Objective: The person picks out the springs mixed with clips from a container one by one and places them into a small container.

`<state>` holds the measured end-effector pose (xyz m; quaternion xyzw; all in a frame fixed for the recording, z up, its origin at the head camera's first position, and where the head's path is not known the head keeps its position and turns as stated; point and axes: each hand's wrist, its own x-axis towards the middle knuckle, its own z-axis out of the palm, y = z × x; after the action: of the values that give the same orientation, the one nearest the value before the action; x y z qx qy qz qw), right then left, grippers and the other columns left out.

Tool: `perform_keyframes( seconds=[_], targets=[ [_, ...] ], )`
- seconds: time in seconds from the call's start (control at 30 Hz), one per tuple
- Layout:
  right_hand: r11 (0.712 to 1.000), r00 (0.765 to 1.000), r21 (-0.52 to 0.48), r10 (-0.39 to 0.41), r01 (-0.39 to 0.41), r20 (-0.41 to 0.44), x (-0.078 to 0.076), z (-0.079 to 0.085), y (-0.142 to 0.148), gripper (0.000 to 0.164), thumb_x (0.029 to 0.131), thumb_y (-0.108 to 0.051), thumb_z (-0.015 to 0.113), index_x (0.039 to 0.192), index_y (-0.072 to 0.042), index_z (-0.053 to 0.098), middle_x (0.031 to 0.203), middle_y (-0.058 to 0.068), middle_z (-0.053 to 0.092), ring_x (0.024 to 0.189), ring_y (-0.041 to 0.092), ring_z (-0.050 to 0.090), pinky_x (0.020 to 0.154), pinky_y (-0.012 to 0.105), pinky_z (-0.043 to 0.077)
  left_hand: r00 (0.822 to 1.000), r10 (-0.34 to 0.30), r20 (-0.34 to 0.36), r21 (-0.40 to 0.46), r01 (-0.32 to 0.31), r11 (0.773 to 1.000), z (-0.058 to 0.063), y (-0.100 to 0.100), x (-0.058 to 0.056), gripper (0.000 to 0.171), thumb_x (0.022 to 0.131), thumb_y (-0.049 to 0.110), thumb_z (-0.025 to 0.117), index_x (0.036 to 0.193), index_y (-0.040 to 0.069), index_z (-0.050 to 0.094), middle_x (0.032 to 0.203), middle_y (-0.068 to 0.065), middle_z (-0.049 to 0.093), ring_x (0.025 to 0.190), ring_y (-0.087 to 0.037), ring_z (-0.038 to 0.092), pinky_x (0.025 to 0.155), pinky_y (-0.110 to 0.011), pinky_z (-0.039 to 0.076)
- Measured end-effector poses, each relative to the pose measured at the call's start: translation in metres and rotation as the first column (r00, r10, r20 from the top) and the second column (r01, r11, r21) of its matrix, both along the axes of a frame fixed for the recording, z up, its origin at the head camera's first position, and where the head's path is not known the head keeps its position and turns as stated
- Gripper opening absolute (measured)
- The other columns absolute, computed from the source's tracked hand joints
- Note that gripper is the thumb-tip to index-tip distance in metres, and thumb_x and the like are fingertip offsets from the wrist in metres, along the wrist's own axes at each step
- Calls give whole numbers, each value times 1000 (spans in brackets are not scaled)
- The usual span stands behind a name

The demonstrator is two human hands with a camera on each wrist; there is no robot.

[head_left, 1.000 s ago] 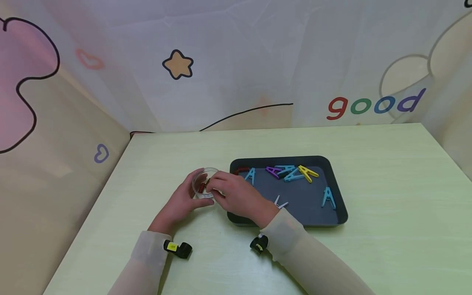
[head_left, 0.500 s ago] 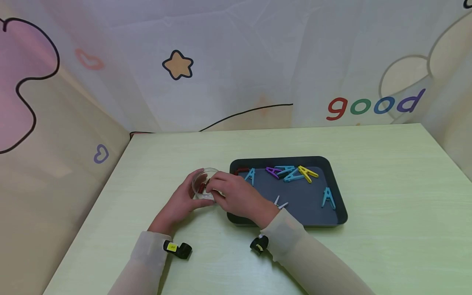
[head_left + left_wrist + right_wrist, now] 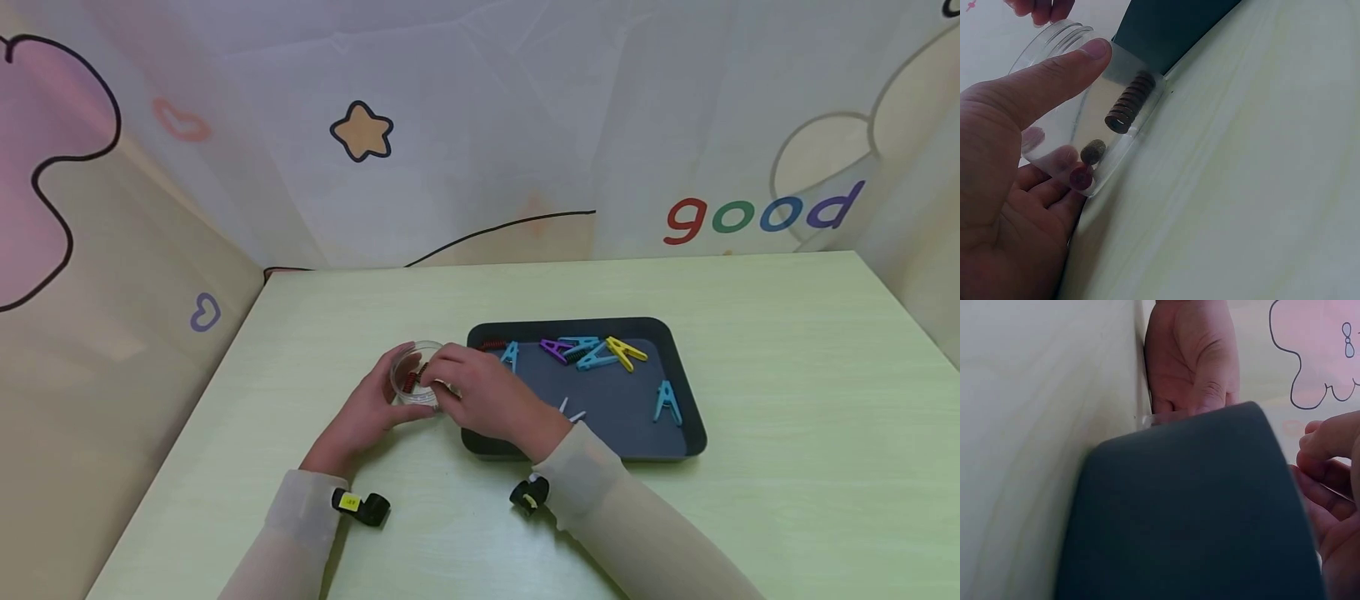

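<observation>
My left hand (image 3: pixel 363 417) grips a clear round jar (image 3: pixel 1116 147), its thumb along the near side and fingers beneath. In the left wrist view the jar leans, its mouth toward the upper left. A dark coil spring (image 3: pixel 1130 103) lies inside, with a small brownish piece (image 3: pixel 1093 151) and a red piece (image 3: pixel 1081 177), both seen end-on. My right hand (image 3: pixel 487 396) hovers at the jar's right rim in the head view, fingers loosely bent. Nothing shows between its fingertips (image 3: pixel 1041 17) in the left wrist view.
Right of the jar stands a dark tray (image 3: pixel 622 437), partly under my right forearm. Inside are blue clips (image 3: pixel 667 403), a purple clip (image 3: pixel 556 349), a yellow clip (image 3: pixel 627 353), a white clip (image 3: pixel 576 416) and a red spring (image 3: pixel 493 344). A printed cloth backdrop (image 3: pixel 480 125) borders the table.
My right hand has shifted slightly to the right, away from the jar's mouth, covering more of the white clip. My left hand and the jar have stayed in place.
</observation>
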<state>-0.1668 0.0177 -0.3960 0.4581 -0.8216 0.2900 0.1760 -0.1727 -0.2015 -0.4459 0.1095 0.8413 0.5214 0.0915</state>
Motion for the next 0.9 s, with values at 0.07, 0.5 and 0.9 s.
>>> perform_keyframes(
  seconds=[0.07, 0.5, 0.9],
  targets=[
    [1000, 1000, -9, -4, 4, 10, -1, 1, 1, 11, 90, -10, 65, 99, -12, 71, 102, 0, 66, 90, 10, 64, 79, 19, 56, 1000, 1, -1, 4, -1, 1000, 0, 0, 0, 96, 73, 40, 84, 149, 32, 25, 152, -1, 40, 143, -18, 34, 121, -47, 24],
    [999, 999, -40, -36, 36, -3, -3, 6, 7, 10, 88, -9, 67, 97, -13, 71, 101, 0, 67, 90, 11, 65, 79, 21, 57, 1000, 11, 29, 7, -12, 1000, 2, 2, -2, 94, 78, 25, 82, 151, 29, 23, 154, -3, 37, 144, -21, 32, 121, -47, 23],
    [996, 999, -76, -50, 51, 16, -5, 8, 11, 11, 87, -6, 67, 96, -13, 71, 101, 0, 66, 88, 11, 65, 77, 22, 57, 999, 16, 49, -13, -15, 1000, 27, 12, 13, 91, 80, 17, 80, 151, 19, 23, 155, -10, 36, 145, -25, 31, 120, -48, 23]
  ],
)
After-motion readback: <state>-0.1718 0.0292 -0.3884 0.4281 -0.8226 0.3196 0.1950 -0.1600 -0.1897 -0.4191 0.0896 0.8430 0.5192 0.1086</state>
